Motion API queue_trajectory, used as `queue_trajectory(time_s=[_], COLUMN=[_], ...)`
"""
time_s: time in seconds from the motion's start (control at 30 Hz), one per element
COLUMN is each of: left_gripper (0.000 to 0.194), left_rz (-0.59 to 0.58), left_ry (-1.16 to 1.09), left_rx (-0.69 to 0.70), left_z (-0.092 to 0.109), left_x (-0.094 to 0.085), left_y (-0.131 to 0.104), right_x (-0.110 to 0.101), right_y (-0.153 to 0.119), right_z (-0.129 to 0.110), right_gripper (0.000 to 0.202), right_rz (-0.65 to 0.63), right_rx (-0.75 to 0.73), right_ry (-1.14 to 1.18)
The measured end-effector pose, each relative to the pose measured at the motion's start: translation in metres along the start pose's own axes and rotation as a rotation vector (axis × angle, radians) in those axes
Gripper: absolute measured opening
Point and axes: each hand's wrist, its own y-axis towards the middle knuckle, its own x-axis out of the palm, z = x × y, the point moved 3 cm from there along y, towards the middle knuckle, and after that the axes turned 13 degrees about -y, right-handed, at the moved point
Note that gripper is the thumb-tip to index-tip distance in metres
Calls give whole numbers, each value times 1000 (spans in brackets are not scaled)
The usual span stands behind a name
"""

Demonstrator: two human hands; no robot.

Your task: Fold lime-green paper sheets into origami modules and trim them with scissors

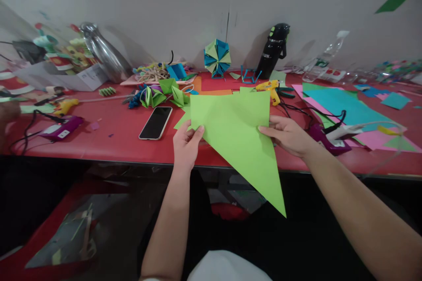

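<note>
Between my two hands a sheet of light green paper (237, 136) is held up over the table's front edge. Its top edge is roughly level, and one long corner hangs down below the tabletop. My left hand (187, 142) pinches the paper's left side, thumb in front and fingers behind. On the opposite side my right hand (286, 134) grips it the same way. A smartphone (155, 123) lies just left of my left hand. Behind the paper sit folded green paper pieces (168, 92) and a yellow glue gun (270, 88).
A blue-and-green paper ball (217, 58) stands at the wall by a black bottle (273, 50). Coloured sheets (346, 105) and a purple power strip (326, 138) with cables lie right. Left are a steel jug (105, 52), another power strip (62, 128) and another person's hand (8, 112).
</note>
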Motion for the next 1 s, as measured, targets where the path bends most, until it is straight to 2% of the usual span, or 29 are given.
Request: queue_trajectory(time_s=[0.17,0.37,0.47,0.57,0.67,0.77,0.87,1.0], left_gripper=[33,25,37,55,57,63,58,46], left_rz=[18,-91,-99,-60,-1,34,-17,-27], left_ry=[-88,-198,-268,-288,-195,-126,-130,-121], left_rx=[-143,-264,-333,-279,-197,-157,-160,-156], left_z=[0,7,13,17,14,7,-1,-5], left_x=[-10,-12,-7,-3,-1,4,9,8], left_y=[2,1,-1,-1,-1,-3,-5,-6], right_x=[-3,-7,-7,-5,1,10,15,15], right_y=[-5,-8,-5,-3,-2,-3,-5,-6], right_z=[2,4,8,10,8,3,1,3], right_gripper=[31,35,33,33,30,37,44,41], right_rz=[39,23,48,93,100,53,20,-1], right_rx=[16,15,38,47,46,42,15,-28], right_ry=[34,6,13,41,46,94,156,130])
